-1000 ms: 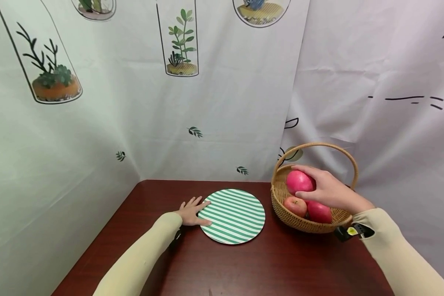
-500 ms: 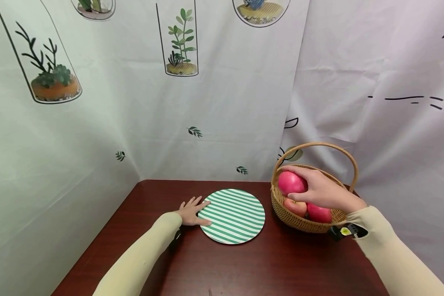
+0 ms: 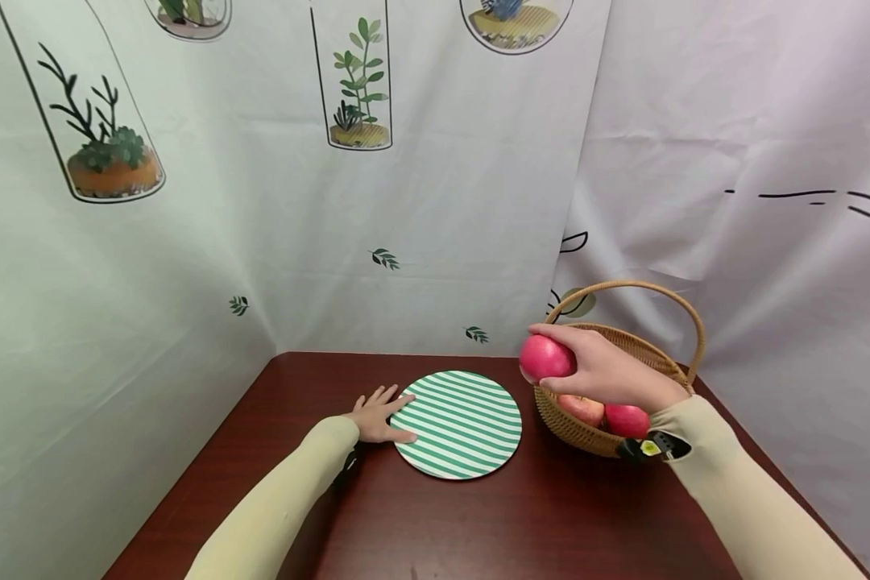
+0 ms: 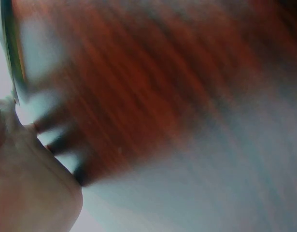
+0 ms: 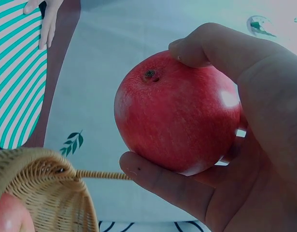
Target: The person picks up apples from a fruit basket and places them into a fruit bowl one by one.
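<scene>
Red apple (image 3: 544, 358) gripped in right hand (image 3: 600, 372), calyx end leftward; left hand (image 3: 379, 416) flat, fingers straight.

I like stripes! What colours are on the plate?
Green and white stripes on the plate, clearest in the head view.

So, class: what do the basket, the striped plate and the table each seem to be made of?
Basket: woven wicker or rattan, by its tan plaited strands and looped handle.
Striped plate: flat and matte with printed green stripes, perhaps paper or plastic; the look leaves it open.
Table: dark reddish wood or veneer, with a grain and slight sheen.
</scene>
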`<state>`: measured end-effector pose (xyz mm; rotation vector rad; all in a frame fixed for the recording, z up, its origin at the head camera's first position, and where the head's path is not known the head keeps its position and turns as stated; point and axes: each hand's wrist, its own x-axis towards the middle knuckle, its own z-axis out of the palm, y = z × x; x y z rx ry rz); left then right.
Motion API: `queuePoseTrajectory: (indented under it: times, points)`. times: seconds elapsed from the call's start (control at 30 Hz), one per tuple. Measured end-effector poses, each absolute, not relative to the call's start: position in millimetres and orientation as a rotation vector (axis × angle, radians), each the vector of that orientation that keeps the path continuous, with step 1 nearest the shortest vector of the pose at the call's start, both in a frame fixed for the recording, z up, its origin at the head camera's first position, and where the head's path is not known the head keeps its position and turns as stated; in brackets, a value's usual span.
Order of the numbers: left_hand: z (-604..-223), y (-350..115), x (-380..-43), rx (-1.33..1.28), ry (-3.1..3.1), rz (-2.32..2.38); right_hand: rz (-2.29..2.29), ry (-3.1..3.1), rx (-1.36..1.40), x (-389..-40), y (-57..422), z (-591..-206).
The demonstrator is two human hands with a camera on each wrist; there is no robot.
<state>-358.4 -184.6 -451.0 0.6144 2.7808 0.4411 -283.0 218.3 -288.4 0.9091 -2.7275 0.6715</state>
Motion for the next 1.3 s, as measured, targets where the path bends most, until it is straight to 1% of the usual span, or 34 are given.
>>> queuePoseTrajectory:
  times: [0.3,0.57,0.8,0.9,1.13,1.3]
  points:
    - [-456.2,-187.0,-363.0,0.654,2.775,0.491,0.683,-2.717,0.956,-289.5,201.3,-288.4]
    - [-452.7,-186.7,-365.7,0.627,2.781,0.452,0.74,-2.714,0.996,-296.0,187.4,-287.5]
    - [-451.7,-185.3,-360.8,0.634,2.764,0.484,0.796,-2.719,1.021,-305.5,180.9,-296.2]
    - [-453.9,-185.5,-360.9,0.635,2.765,0.496,0.814,-2.729,1.027,-310.8,178.7,-300.7]
    - [-474.9,-191.6,-376.4,0.653,2.775,0.497,0.853,-2.741,1.048,-318.8,168.3,-304.3]
    - [-474.4,-191.6,-376.6,0.655,2.766,0.532,0.863,-2.759,1.064,-324.6,158.2,-307.7]
